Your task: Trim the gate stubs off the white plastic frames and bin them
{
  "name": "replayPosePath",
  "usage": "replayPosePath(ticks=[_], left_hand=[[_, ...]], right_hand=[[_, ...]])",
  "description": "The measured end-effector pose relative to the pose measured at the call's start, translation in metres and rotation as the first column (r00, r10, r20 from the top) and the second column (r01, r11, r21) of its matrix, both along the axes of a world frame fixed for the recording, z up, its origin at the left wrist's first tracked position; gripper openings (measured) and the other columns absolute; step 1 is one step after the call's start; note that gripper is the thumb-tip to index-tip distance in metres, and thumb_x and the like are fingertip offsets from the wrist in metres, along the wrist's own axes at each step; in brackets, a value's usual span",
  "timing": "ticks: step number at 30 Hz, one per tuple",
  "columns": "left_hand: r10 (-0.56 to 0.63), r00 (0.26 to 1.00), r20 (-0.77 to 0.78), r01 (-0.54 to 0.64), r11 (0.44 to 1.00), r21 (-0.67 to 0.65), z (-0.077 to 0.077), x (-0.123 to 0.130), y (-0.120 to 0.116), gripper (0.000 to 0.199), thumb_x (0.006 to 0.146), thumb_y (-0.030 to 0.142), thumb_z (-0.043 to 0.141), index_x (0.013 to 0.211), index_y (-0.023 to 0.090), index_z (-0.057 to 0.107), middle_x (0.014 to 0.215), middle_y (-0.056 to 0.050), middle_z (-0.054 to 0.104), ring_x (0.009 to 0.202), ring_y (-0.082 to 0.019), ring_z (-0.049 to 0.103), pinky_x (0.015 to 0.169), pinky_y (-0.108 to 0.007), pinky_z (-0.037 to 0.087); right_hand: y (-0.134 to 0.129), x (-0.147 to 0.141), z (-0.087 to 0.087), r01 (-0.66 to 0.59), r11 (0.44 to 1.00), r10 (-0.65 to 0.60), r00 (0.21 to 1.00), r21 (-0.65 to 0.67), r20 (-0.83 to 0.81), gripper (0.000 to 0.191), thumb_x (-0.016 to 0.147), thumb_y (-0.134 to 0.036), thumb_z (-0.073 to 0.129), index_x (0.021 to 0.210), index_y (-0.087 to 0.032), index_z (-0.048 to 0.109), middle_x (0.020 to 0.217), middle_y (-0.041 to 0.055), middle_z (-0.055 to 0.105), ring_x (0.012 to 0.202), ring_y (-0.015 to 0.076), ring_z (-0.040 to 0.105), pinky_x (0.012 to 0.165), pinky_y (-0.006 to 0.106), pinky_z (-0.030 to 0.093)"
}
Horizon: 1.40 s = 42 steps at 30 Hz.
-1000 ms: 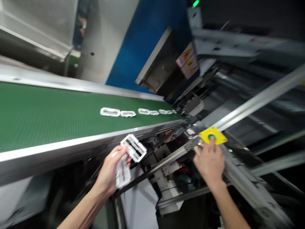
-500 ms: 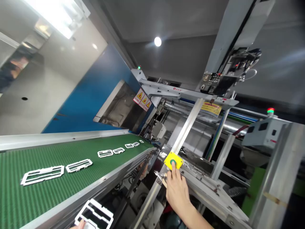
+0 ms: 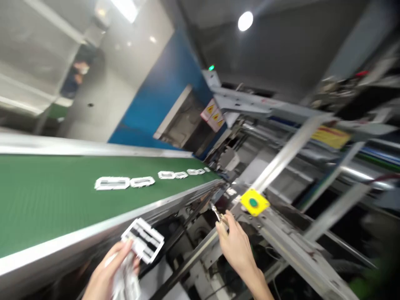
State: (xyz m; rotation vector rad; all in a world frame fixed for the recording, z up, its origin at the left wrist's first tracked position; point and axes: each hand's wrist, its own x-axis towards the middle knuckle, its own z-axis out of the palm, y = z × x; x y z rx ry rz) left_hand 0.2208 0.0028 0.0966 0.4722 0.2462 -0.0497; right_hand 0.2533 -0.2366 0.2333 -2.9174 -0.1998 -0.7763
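A green conveyor belt with a steel edge ran across the left of the view, below a blue machine housing. A row of white plastic frames lay along the belt. Below the edge, the left hand clenched a bundle of white frames, apart from the belt. The right hand was near a yellow push-button box on a steel rail. Its fingers pinched a small metal tool, though blur hid the exact grip.
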Motion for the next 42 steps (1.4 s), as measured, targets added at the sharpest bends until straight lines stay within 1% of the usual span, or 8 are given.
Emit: replayPosePath(ticks=[2, 6, 11, 19, 23, 29, 34, 42], left_hand=[[0.055, 0.998, 0.016, -0.055, 0.998, -0.021, 0.008, -0.012, -0.002, 0.031, 0.064, 0.033, 0.077, 0.081, 0.018, 0.055, 0.061, 0.003, 0.055, 0.048, -0.012, 0.053, 0.047, -0.022, 0.047], [0.111, 0.993, 0.029, -0.109, 0.993, -0.037, 0.000, -0.021, -0.006, 0.026, 0.075, 0.035, 0.069, 0.075, 0.017, 0.050, 0.059, 0.002, 0.054, 0.048, -0.010, 0.052, 0.047, -0.019, 0.044], [0.159, 0.985, -0.061, -0.162, 0.986, -0.032, -0.028, -0.036, -0.006, 0.024, 0.078, 0.034, 0.067, 0.073, 0.014, 0.053, 0.061, -0.001, 0.057, 0.048, -0.009, 0.053, 0.046, -0.017, 0.044], [0.221, 0.953, -0.208, -0.264, 0.942, -0.207, -0.047, -0.046, 0.012, 0.035, 0.088, 0.041, 0.050, 0.094, 0.009, 0.060, 0.083, -0.010, 0.065, 0.061, -0.014, 0.063, 0.047, -0.020, 0.051], [0.300, 0.903, -0.306, -0.341, 0.936, -0.087, -0.054, -0.047, 0.014, 0.039, 0.086, 0.045, 0.052, 0.098, 0.009, 0.060, 0.083, -0.011, 0.066, 0.061, -0.017, 0.065, 0.048, -0.023, 0.053], [0.320, 0.879, -0.352, -0.349, 0.937, -0.021, -0.062, -0.049, 0.012, 0.041, 0.081, 0.048, 0.059, 0.097, 0.010, 0.061, 0.074, -0.006, 0.064, 0.052, -0.013, 0.060, 0.048, -0.021, 0.051], [0.292, 0.876, -0.383, -0.342, 0.937, -0.068, -0.085, -0.071, 0.016, 0.024, 0.078, 0.030, 0.066, 0.093, 0.012, 0.061, 0.070, -0.002, 0.061, 0.051, -0.011, 0.059, 0.048, -0.020, 0.051], [0.264, 0.903, -0.340, -0.311, 0.946, -0.092, -0.108, -0.123, -0.003, 0.015, 0.076, 0.021, 0.069, 0.082, 0.016, 0.055, 0.075, -0.001, 0.058, 0.058, -0.010, 0.058, 0.055, -0.021, 0.053]], right_hand=[[0.022, -0.005, -0.037, -0.204, 0.895, 0.297, 0.936, 0.397, -0.188, 0.025, 0.086, -0.036, 0.050, 0.103, -0.018, 0.051, 0.102, 0.0110, 0.063, 0.091, 0.0224, 0.061, 0.081, 0.038, 0.049], [0.078, -0.021, -0.108, -0.231, 0.460, 0.663, 0.732, 0.857, -0.159, 0.023, 0.081, -0.033, 0.060, 0.096, -0.019, 0.051, 0.092, 0.0048, 0.059, 0.082, 0.0154, 0.059, 0.077, 0.032, 0.051], [0.116, -0.025, -0.142, -0.182, 0.348, 0.652, 0.752, 0.920, -0.098, 0.015, 0.080, -0.026, 0.061, 0.085, -0.020, 0.048, 0.080, -0.0005, 0.048, 0.072, 0.0105, 0.051, 0.067, 0.025, 0.049], [0.109, -0.019, -0.139, -0.731, 0.498, 0.791, 0.603, 0.467, 0.101, 0.011, 0.081, -0.016, 0.053, 0.091, -0.020, 0.049, 0.082, 0.0036, 0.054, 0.077, 0.0158, 0.056, 0.071, 0.031, 0.046], [0.111, -0.021, -0.146, -0.964, 0.241, 0.970, 0.235, 0.108, -0.063, 0.019, 0.083, -0.013, 0.043, 0.099, -0.018, 0.050, 0.086, 0.0084, 0.061, 0.084, 0.0204, 0.058, 0.074, 0.035, 0.044], [0.120, -0.022, -0.155, -1.000, 0.016, 0.913, 0.025, -0.026, -0.406, 0.011, 0.081, -0.016, 0.044, 0.089, -0.016, 0.051, 0.080, 0.0071, 0.060, 0.074, 0.0190, 0.054, 0.066, 0.032, 0.039], [0.137, 0.006, -0.113, -0.980, 0.091, 0.918, 0.013, 0.178, -0.396, 0.014, 0.073, -0.012, 0.047, 0.086, -0.018, 0.049, 0.081, 0.0035, 0.060, 0.072, 0.0148, 0.054, 0.064, 0.027, 0.041], [0.257, 0.149, -0.033, -0.775, 0.614, 0.729, 0.630, -0.150, -0.269, 0.022, 0.078, -0.025, 0.054, 0.096, -0.014, 0.048, 0.087, 0.0065, 0.060, 0.074, 0.0180, 0.056, 0.064, 0.028, 0.040]])
